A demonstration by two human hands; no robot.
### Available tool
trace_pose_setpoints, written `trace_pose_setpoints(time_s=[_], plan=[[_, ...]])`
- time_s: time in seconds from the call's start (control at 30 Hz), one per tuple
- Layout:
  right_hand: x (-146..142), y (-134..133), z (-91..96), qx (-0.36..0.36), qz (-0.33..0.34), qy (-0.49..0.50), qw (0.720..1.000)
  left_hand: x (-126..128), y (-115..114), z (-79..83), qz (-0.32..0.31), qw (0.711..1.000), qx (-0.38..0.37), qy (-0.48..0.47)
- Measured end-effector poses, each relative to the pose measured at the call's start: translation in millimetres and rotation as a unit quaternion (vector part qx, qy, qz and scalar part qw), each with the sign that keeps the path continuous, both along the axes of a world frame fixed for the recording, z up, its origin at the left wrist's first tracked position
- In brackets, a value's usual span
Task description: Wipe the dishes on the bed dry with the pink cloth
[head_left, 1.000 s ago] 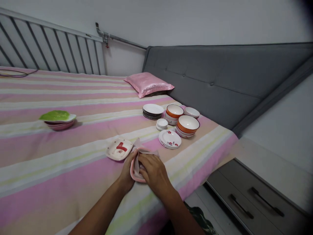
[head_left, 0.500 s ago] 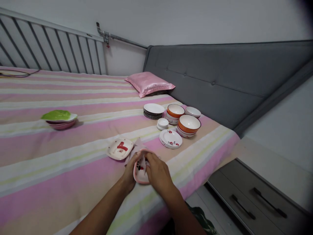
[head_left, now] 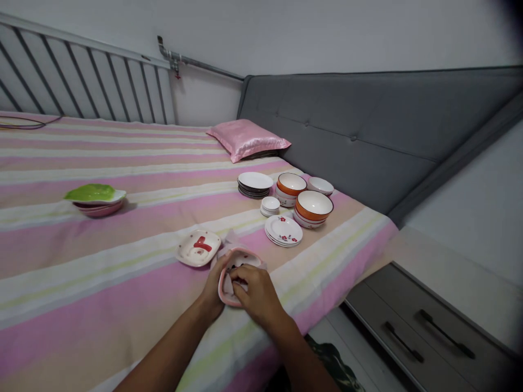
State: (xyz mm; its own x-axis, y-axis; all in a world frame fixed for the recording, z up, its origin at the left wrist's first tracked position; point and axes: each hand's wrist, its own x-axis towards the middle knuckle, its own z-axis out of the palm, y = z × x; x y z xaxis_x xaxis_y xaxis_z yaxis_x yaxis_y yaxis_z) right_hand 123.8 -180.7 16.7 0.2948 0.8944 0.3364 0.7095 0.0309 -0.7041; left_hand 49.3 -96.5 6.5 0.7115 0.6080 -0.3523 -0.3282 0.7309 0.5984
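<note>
My left hand (head_left: 213, 291) grips the left side of a pink-rimmed bowl (head_left: 249, 258), which is tilted toward me over the bed. Inside the bowl, the fingers of my right hand (head_left: 258, 293) are closed on a pale pinkish cloth (head_left: 231, 240). Part of the cloth shows behind the bowl; my fingers hide much of the rest. Dark marks decorate the bowl's inner face. Just left of the bowl, a squarish cream plate (head_left: 194, 253) with a red figure lies on the striped bedspread.
Beyond my hands stand flowered plates (head_left: 281, 231), small white dishes (head_left: 270, 204), dark-edged plates (head_left: 255, 181) and orange bowls (head_left: 314, 204). A leaf-shaped green dish (head_left: 93, 193) sits on pink dishes at left. A pink pillow (head_left: 247, 137) and grey headboard (head_left: 347, 109) are behind; drawers (head_left: 400, 310) stand right.
My right hand has shifted left and rotated inside the bowl, with its fingers now bent toward the left wall. The bowl has moved slightly left, and the whole view has shifted a little.
</note>
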Motion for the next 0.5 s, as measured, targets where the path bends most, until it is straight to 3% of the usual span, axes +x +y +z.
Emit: trace_pose_setpoints(time_s=[0.2, 0.5], plan=[[-2.1, 9.6, -7.4, 0.085, -0.070, -0.066, 0.992, -0.4, -5.0, 3.9, -0.036, 0.998, -0.034, -0.037], [-1.8, 14.4, -16.6, 0.084, -0.202, -0.131, 0.967, 2.1, -9.7, 9.3, -0.032, 0.999, 0.018, -0.022]])
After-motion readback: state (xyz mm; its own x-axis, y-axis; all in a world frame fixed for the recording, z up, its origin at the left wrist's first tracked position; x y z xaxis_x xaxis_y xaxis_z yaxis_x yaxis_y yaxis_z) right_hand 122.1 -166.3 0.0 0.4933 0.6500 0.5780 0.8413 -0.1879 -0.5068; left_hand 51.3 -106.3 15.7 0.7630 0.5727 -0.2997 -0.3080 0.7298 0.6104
